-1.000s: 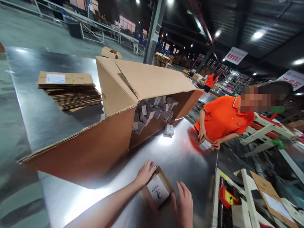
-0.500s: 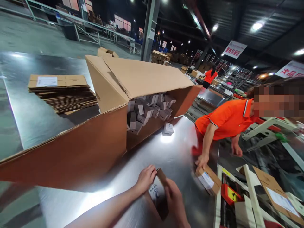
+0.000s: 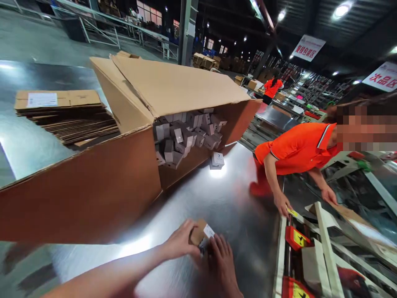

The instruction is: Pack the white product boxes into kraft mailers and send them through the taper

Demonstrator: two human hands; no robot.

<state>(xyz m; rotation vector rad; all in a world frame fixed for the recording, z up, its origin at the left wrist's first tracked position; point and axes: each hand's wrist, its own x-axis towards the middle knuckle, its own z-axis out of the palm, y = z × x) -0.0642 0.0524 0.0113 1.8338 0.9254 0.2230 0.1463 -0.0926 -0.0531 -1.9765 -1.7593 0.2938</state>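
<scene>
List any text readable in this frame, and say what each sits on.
Hanging sign: red characters, too blurred to read.
Right-edge sign: red characters, cut off, unreadable.
Label on small carton in both hands: too small.
Label on flat cardboard stack: too small.
Yellow warning stickers: symbol only.

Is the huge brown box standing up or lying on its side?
On its side. The huge brown cardboard box lies on the shiny metal table, its opening sideways, small grey cartons showing inside.

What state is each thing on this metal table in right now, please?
Small cardboard box: gripped by left hand and right hand, flap partly open.
Large carton: tipped on its side, open, spilling small white boxes.
Flattened cartons: stacked.
Lone white box: closed, on the table.
</scene>
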